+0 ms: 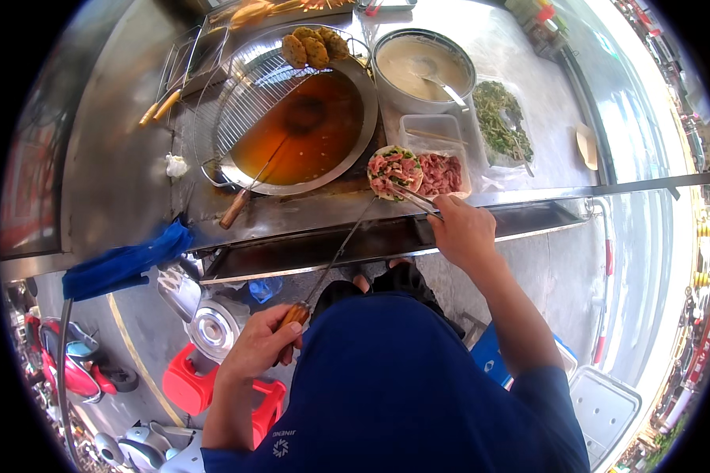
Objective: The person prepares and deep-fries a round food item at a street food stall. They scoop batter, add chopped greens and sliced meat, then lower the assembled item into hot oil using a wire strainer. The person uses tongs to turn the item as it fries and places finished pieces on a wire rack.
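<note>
My left hand point(266, 338) grips the wooden handle of a long metal ladle point(338, 255). Its round end carries a filling of raw meat strips and chopped greens point(395, 171). With a pair of metal tongs or chopsticks point(415, 198) in its fingers, my right hand point(462, 229) reaches to that filling; the tips touch the meat. Just behind and to the right is a clear plastic tub point(429, 125) of raw sliced meat point(441, 174). A tray of chopped greens point(500, 121) lies farther right. Beyond the tub stands a pot of pale batter point(423, 62) with a ladle in it.
A wide pan of hot-looking oil point(307, 127) sits left, a second wooden-handled ladle point(236, 207) resting in it. Browned fritters point(315, 47) lie on its wire rack point(254, 100). A blue cloth point(127, 260) hangs at the counter's left edge. Red stools point(189, 378) stand below.
</note>
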Available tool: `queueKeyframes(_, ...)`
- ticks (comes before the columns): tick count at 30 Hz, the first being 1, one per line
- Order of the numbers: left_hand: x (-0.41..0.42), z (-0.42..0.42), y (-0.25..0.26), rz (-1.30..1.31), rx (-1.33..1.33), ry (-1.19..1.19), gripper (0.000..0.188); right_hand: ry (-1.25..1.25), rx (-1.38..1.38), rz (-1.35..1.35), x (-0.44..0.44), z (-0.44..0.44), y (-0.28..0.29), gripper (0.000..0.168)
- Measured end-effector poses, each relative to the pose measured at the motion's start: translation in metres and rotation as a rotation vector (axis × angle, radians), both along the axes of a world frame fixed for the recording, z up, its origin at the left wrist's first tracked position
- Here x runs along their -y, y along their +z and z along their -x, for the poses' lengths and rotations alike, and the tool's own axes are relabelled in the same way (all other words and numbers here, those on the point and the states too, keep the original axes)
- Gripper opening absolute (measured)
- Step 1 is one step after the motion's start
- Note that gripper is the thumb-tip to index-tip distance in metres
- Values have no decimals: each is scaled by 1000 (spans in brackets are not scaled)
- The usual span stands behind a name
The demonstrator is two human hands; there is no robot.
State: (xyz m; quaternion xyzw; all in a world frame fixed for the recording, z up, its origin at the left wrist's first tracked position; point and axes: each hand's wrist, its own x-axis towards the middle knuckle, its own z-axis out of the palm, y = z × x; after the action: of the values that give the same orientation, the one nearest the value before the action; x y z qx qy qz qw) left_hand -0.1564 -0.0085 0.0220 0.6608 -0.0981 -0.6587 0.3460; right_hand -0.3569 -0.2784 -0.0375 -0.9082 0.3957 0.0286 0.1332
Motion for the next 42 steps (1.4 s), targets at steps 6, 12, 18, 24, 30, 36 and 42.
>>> queueKeyframes(6, -5, -2, -3, 7, 18, -22, 24, -30, -14, 16, 1, 5, 1, 20)
queueKeyframes(12, -5, 13, 8, -64, 67, 38, 29, -142, -61, -13, 54, 15, -13, 22)
queueKeyframes(18, 1, 22, 12, -78, 13, 119, 28, -215, 2, -113, 65, 12, -34, 18)
queueKeyframes(24, 7, 27, 13, -87, -7, 105, 21, -267, 101, -175, 67, 49, 0, 21)
queueKeyframes(30, 12, 29, 8, -73, 12, 99, 29, -255, 177, -216, 70, 50, 11, 22)
queueKeyframes(36, 17, 26, 12, -67, 9, 93, 29, -203, 211, -236, 67, 33, 8, 20)
queueKeyframes(42, 10, 22, 7, -58, -17, 76, 25, -242, 196, -254, 64, 28, 11, 20)
